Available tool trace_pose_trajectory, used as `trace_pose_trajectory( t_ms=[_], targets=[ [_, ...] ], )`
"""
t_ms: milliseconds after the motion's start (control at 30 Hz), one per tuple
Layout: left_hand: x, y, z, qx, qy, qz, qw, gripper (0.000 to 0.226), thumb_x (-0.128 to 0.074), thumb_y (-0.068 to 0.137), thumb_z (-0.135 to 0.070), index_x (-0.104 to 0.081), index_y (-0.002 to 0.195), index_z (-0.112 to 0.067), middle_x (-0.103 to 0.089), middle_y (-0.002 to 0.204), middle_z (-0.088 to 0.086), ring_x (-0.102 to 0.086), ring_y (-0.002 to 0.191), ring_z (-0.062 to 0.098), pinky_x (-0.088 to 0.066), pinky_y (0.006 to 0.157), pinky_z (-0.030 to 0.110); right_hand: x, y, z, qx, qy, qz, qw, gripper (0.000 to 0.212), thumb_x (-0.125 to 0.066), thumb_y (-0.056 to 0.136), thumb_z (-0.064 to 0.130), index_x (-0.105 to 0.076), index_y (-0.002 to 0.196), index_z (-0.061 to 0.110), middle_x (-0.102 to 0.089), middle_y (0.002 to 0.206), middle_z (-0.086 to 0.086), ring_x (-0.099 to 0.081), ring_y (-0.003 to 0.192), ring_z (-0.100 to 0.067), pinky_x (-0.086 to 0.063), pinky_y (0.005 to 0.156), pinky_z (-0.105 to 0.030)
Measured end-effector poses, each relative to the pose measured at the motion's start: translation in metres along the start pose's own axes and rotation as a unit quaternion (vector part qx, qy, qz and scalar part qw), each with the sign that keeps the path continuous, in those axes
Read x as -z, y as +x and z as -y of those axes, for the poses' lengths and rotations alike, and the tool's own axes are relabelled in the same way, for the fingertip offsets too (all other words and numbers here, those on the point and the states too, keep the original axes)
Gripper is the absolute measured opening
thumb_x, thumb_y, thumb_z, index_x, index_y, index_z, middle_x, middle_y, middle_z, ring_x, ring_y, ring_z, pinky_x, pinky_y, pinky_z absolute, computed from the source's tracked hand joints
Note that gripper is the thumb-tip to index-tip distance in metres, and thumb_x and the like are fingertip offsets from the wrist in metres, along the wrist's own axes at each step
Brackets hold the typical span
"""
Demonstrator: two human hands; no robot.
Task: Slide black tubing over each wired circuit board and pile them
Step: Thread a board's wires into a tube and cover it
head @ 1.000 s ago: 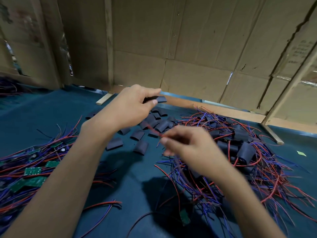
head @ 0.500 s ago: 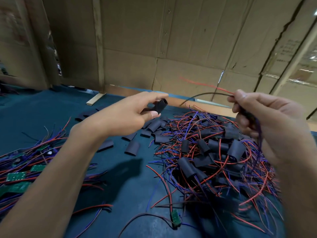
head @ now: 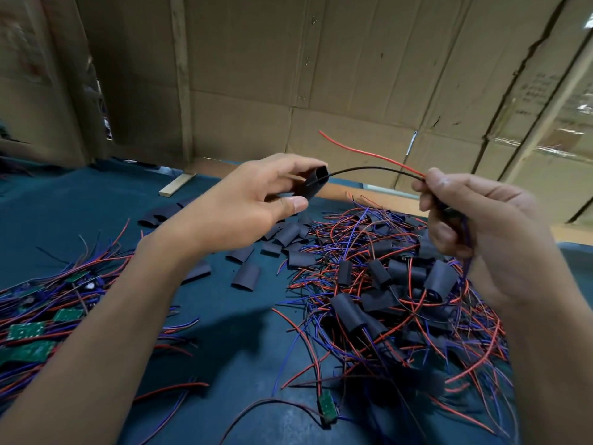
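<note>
the left hand [head: 256, 200] pinches a black tube [head: 313, 184] mouth-open toward the right, so the black wire [head: 369, 170] can thread in. the right hand [head: 475, 226] curls round the wires, probably hiding their board.

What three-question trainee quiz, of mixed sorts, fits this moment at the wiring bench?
1. True or false: the black wire already enters the short black tubing piece in the left hand.
2. Which colour is the loose wire arching above it? A red, B green, C white.
3. Fill in: bare green circuit boards lie at the table's ___ edge.

Key: 1 true; 2 A; 3 left. The right hand pinches both wires.
</note>
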State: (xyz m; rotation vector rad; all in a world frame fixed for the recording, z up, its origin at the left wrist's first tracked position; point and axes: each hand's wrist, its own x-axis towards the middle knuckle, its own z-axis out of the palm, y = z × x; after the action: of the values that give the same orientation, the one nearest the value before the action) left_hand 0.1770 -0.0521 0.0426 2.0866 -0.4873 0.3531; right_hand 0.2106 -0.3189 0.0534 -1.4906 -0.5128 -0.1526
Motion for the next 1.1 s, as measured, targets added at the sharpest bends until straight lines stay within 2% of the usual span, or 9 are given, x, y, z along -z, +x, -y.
trace_pose_trajectory(
  t_ms=[100, 267, 367, 500, 633, 733, 800, 1100],
  targets=[
    [0.003, -0.001, -0.002, 0.002, -0.015, -0.008, 1.000, 0.049, -0.056, 0.098, 0.006, -0.054, 0.139, -0.021, -0.061, 0.136, -0.006, -0.058, 0.124, -0.001, -0.043, 0.112, 0.029, 0.001, 0.001, 0.000, -0.007, 0.004, -0.004, 1.000, 0.022, -0.066, 0.089, 0.029, -0.074, 0.084, 0.010, -0.061, 0.073, -0.001, -0.038, 0.046, -0.010, -0.019, 0.038, -0.017],
    [0.004, -0.003, -0.003, 0.006, -0.017, -0.011, 1.000, 0.049, -0.057, 0.097, 0.007, -0.054, 0.140, -0.018, -0.062, 0.136, -0.006, -0.058, 0.124, -0.002, -0.042, 0.113, 0.030, 0.002, 0.001, -0.001, -0.001, 0.009, -0.012, 1.000, 0.030, -0.064, 0.092, 0.026, -0.064, 0.093, -0.004, -0.065, 0.076, 0.002, -0.038, 0.046, -0.010, -0.020, 0.036, -0.017],
    [0.004, -0.003, -0.002, 0.011, -0.018, -0.009, 1.000, 0.050, -0.057, 0.097, 0.007, -0.054, 0.139, -0.018, -0.064, 0.133, -0.007, -0.058, 0.124, -0.002, -0.042, 0.113, 0.031, 0.003, 0.001, 0.001, 0.007, 0.037, -0.016, 0.999, 0.028, -0.062, 0.094, 0.025, -0.063, 0.094, -0.003, -0.063, 0.076, 0.002, -0.038, 0.047, -0.010, -0.018, 0.038, -0.018],
    [0.003, -0.003, 0.000, 0.019, -0.014, -0.001, 1.000, 0.050, -0.057, 0.096, 0.007, -0.053, 0.140, -0.018, -0.065, 0.131, -0.009, -0.058, 0.122, -0.003, -0.040, 0.112, 0.022, 0.004, 0.001, 0.003, 0.014, 0.064, -0.002, 0.998, 0.026, -0.063, 0.093, 0.027, -0.065, 0.093, 0.001, -0.060, 0.076, 0.001, -0.037, 0.048, -0.010, -0.020, 0.038, -0.020],
    [0.002, -0.003, 0.000, 0.018, -0.014, 0.006, 1.000, 0.050, -0.056, 0.096, 0.008, -0.053, 0.140, -0.015, -0.065, 0.132, -0.008, -0.059, 0.123, -0.002, -0.041, 0.111, 0.021, 0.007, 0.001, 0.001, 0.006, 0.031, 0.006, 0.999, 0.029, -0.063, 0.093, 0.026, -0.064, 0.094, -0.002, -0.062, 0.077, 0.000, -0.037, 0.048, -0.011, -0.018, 0.039, -0.020],
    [0.004, -0.003, -0.002, 0.011, -0.016, 0.005, 1.000, 0.050, -0.057, 0.096, 0.007, -0.054, 0.140, -0.017, -0.064, 0.132, -0.008, -0.058, 0.123, -0.002, -0.042, 0.110, 0.022, 0.008, 0.001, -0.001, 0.000, -0.010, 0.018, 1.000, 0.022, -0.066, 0.088, 0.030, -0.074, 0.085, 0.010, -0.061, 0.076, -0.002, -0.039, 0.046, -0.010, -0.020, 0.038, -0.017],
    [0.005, -0.003, -0.003, 0.004, -0.015, -0.002, 1.000, 0.050, -0.058, 0.096, 0.007, -0.054, 0.140, -0.016, -0.064, 0.134, -0.006, -0.059, 0.123, -0.001, -0.044, 0.109, 0.022, 0.008, 0.001, -0.002, -0.004, -0.029, 0.027, 0.999, 0.022, -0.068, 0.085, 0.032, -0.076, 0.081, 0.012, -0.063, 0.074, -0.002, -0.040, 0.045, -0.009, -0.022, 0.037, -0.014],
    [0.007, -0.003, -0.001, -0.012, -0.010, -0.018, 1.000, 0.049, -0.058, 0.095, 0.008, -0.054, 0.139, -0.016, -0.065, 0.131, -0.003, -0.060, 0.121, -0.001, -0.046, 0.103, 0.018, 0.016, 0.002, -0.004, -0.007, -0.078, 0.040, 0.996, 0.039, -0.076, 0.076, 0.040, -0.074, 0.084, 0.003, -0.064, 0.074, -0.008, -0.042, 0.048, -0.010, -0.026, 0.040, -0.014]
  ],
)
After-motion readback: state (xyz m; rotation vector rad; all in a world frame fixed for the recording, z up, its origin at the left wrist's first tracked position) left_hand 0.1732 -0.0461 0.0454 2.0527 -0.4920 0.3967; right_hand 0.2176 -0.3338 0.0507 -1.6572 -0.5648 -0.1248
